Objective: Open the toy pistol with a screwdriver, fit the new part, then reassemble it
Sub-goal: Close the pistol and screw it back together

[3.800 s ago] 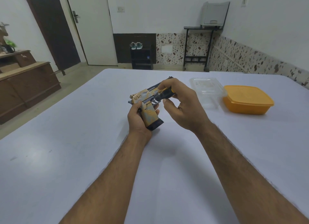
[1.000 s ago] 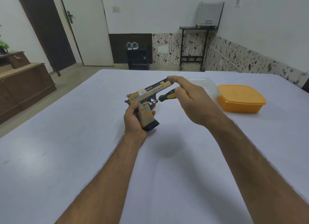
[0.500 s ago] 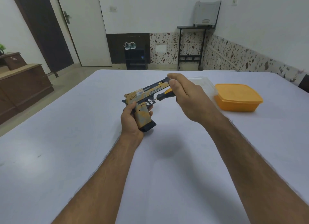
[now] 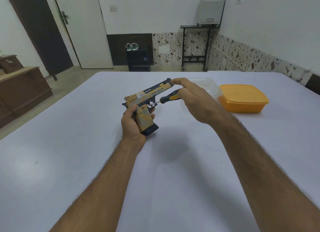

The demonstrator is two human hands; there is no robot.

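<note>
The right hand (image 4: 195,102) is loosening from the tight curl it had over the screwdriver (image 4: 166,99): its forefinger is now stretching forward to touch the muzzle end of the toy pistol (image 4: 147,100), where earlier the knuckles were bunched over the slide. More of the black and yellow handle is showing, and the thin shaft is now reaching clear to the frame by the trigger guard. The left hand (image 4: 132,124) is holding the pistol slightly farther left and lower over the table (image 4: 69,145).
</note>
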